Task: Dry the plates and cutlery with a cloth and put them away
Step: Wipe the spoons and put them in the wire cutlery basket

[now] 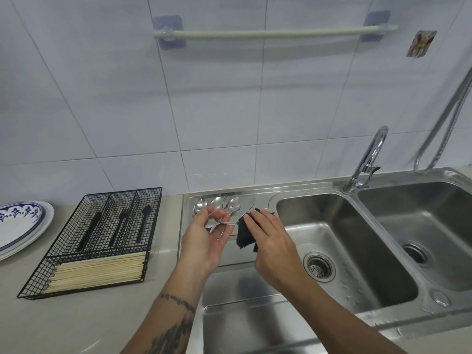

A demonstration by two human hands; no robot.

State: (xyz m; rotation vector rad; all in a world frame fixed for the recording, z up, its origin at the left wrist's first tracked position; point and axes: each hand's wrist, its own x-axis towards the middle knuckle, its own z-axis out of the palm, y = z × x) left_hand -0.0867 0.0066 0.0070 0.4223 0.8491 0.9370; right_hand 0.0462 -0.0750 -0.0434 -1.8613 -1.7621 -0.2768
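1. Over the drainboard (217,277), left of the sink (344,226), the left hand (207,241) lies palm up, fingers curled round a patterned-handled piece of cutlery (229,222); which kind it is cannot be told.
2. Just beside it, toward the sink, the right hand (270,241) grips a dark cloth (246,236) folded round the far end of that handle.
3. Behind the hands, at the back of the drainboard, lie spoons (200,203), a fork (224,200) and a knife (249,206), side by side.
4. Left of the drainboard, on the counter (76,323), sits a black wire tray (150,226) with dark cutlery (120,226) in its back compartments and chopsticks (102,272) in the front one.
5. Farther left, two stacked plates (20,226) sit at the frame edge, the upper one blue-patterned.
6. Behind the sink stands a tap (367,159); a rail (268,34) hangs on the tiled wall.
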